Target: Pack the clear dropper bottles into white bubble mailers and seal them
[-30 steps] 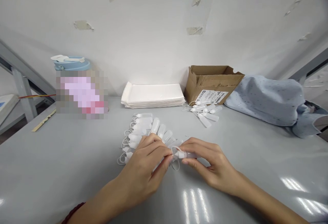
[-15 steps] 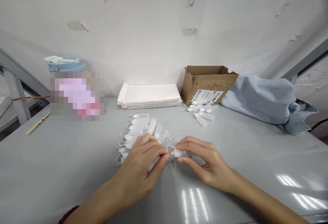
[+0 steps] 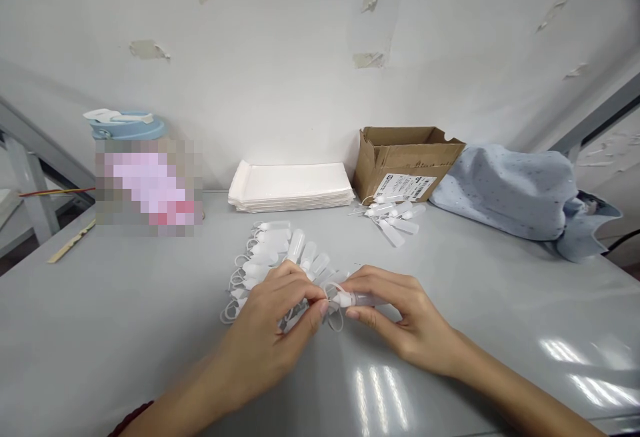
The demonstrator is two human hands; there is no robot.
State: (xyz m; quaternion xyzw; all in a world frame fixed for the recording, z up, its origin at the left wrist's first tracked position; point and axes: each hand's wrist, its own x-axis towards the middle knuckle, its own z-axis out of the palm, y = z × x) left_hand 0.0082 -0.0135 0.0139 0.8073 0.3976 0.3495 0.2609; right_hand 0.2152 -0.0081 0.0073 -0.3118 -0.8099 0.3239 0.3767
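Note:
Between thumb and fingers, my right hand (image 3: 397, 307) grips a small translucent squeeze bottle (image 3: 364, 299) lying sideways, its white pointed top (image 3: 344, 299) facing left. Thin white looped straps hang around that top. My left hand (image 3: 283, 320) is closed in a pinch just left of the tip; what its fingertips hold is too small to make out. Behind and partly under the left hand lie several like bottles (image 3: 270, 247), lined up with their looped ends to the left. More of them (image 3: 296, 245) fan out to the right of that row.
Along the wall lies a stack of white padded envelopes (image 3: 295, 183). Right of it stands an open cardboard box (image 3: 410, 157), with a loose cluster of bottles (image 3: 395, 217) before it. A light blue speckled cloth (image 3: 510, 190) lies at right, a blue-lidded container (image 3: 130, 127) at left.
My left fingertips have drawn slightly left, and a small gap shows between them and the bottle's white top. My right hand keeps its grip in nearly the same place.

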